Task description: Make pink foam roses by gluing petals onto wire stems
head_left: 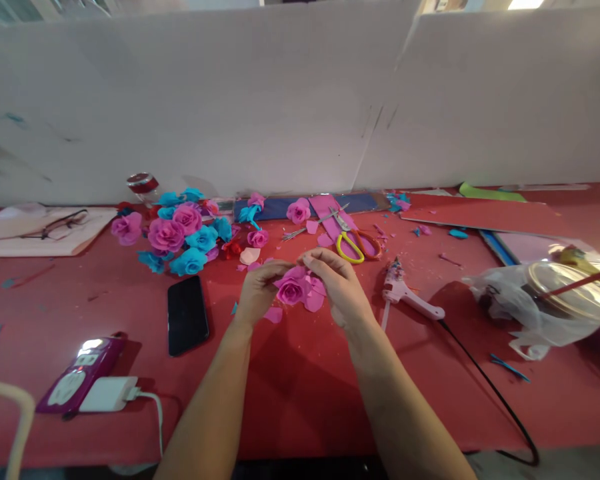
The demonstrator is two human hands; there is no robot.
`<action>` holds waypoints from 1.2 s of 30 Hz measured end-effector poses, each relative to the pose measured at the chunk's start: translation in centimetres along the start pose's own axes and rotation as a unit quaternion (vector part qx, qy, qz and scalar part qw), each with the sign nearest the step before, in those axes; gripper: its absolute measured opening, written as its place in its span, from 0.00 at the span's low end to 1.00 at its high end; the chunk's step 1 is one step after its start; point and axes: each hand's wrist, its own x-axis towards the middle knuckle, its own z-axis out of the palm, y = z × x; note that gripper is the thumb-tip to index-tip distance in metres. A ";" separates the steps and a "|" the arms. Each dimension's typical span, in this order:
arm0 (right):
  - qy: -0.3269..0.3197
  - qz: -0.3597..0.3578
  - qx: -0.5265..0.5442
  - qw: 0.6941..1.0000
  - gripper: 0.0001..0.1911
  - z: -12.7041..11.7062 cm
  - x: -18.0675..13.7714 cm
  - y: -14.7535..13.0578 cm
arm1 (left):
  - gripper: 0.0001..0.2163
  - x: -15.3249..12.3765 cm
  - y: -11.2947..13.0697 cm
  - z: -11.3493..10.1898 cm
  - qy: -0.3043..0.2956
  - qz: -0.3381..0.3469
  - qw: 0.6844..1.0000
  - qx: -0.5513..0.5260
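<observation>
A pink paper rose (293,289) sits between both my hands above the red table (300,393). My left hand (260,287) curls around its left side, fingers closed on the petals. My right hand (337,280) pinches the upper right petals, with loose pink petals (314,298) hanging beneath it. More pink petal pieces (274,315) lie on the table under my left hand.
A heap of pink and blue paper roses (180,233) lies at back left. Yellow-handled scissors (353,241), a pink glue gun (405,293) with black cord, a black phone (187,315), a purple power strip (83,373), and a plastic bag with a lidded cup (555,300) surround me.
</observation>
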 end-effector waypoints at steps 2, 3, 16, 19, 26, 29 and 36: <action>-0.025 -0.066 -0.091 0.993 0.06 -0.5 -0.3 -0.9 | 0.12 0.0 -0.1 -0.1 -0.008 0.006 1.000 0.005; -0.044 -0.095 -0.143 0.984 0.05 -0.7 -0.5 -1.3 | 0.12 0.0 -0.2 -0.1 -0.016 0.006 1.000 0.004; -0.140 -0.138 -0.358 0.913 0.05 -1.2 -1.1 -2.4 | 0.05 0.0 -0.2 0.6 -0.115 0.030 0.993 0.021; -0.135 -0.133 -0.362 0.913 0.08 -1.3 -1.2 -2.5 | 0.05 0.1 -0.1 0.4 -0.123 0.061 0.989 0.051; -0.103 -0.169 -0.508 0.838 0.02 -0.5 -2.7 -3.7 | 0.09 -0.1 0.3 0.7 -0.148 0.078 0.982 0.087; -0.092 -0.190 -0.553 0.806 0.04 0.2 -3.3 -3.5 | 0.12 -0.3 0.4 0.7 -0.172 0.074 0.975 0.117; -0.090 -0.170 -0.501 0.844 0.07 0.6 -2.9 -3.2 | 0.08 -0.6 0.0 1.1 -0.152 0.054 0.985 0.056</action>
